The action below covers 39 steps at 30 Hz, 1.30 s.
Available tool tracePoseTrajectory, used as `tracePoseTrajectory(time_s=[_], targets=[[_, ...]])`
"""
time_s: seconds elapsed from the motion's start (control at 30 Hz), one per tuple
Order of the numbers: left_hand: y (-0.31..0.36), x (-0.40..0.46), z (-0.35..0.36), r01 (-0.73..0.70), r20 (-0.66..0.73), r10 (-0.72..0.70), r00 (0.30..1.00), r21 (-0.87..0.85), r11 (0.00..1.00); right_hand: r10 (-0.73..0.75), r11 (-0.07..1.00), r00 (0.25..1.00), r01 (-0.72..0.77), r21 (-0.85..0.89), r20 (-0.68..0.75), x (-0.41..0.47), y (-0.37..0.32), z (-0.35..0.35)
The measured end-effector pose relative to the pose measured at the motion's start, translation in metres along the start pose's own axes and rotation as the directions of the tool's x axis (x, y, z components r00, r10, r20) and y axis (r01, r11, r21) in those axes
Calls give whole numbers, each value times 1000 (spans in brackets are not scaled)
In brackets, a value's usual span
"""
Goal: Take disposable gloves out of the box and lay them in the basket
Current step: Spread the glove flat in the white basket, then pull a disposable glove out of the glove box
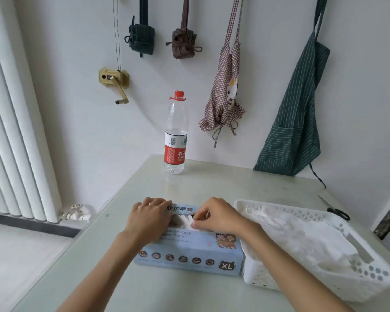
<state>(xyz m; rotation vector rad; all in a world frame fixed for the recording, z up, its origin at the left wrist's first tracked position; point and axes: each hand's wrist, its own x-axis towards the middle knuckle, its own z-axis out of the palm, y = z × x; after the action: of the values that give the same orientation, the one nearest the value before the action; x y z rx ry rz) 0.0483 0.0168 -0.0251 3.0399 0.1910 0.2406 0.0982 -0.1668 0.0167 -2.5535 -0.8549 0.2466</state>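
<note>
I am wearing nothing on my left hand (150, 218) or right hand (218, 216); both forearms are showing bare, without sleeves.

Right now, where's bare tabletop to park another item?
Free: the table between the water bottle and glove box, and the near edge in front of the box. Crowded: box against the basket, with the scissors behind it.

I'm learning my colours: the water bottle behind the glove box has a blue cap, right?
Not quite. The head view shows the water bottle standing behind the glove box, as you said, but its cap is red, not blue.
</note>
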Motion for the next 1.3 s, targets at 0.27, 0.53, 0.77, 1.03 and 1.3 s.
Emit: tracePoseTrajectory(time_s=[0.27,0.53,0.77,1.03,1.3], targets=[[-5,5,-17,-63,-76,46,996,-238,969,-64,956,997,73,283,-41,-6,7,-21],[13,4,-46,-119,110,239,965,-630,767,-56,968,996,73,238,-75,-3,0,-17],[1,1,-57,-98,-70,75,995,-428,899,16,999,999,-17,-29,-33,-16,21,-19],[1,0,-53,-167,-62,155,986,-411,896,-33,960,995,58,273,-92,-7,16,-19],[10,11,-43,-190,-90,168,982,-462,866,3,949,993,34,314,-116,-7,4,-23]])
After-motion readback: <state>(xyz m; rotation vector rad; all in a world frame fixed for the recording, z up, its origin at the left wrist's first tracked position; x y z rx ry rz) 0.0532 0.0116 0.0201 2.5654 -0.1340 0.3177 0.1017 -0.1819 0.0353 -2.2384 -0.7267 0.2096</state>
